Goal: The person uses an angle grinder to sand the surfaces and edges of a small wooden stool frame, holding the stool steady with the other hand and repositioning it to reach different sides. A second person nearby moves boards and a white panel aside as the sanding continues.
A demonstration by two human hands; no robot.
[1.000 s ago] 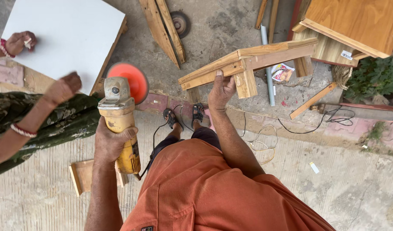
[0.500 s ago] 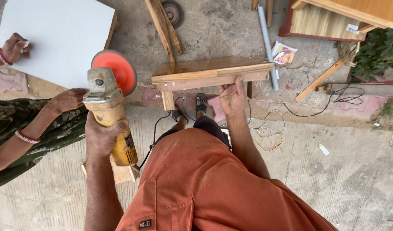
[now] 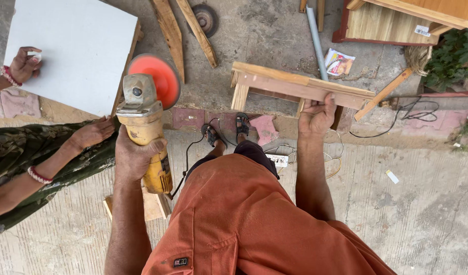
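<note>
Grinder (image 3: 144, 133) wrapped tight in my left hand (image 3: 134, 155), right hand (image 3: 315, 116) clamped on the wooden frame (image 3: 295, 87); I'd brace it firmly before the orange disc (image 3: 156, 79) touches.

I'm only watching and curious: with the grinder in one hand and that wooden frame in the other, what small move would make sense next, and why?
Probably bring the orange disc across to the wooden frame. The left hand holds the yellow grinder well apart from the frame, which the right hand grips by its edge, so tool and wood do not meet.
</note>
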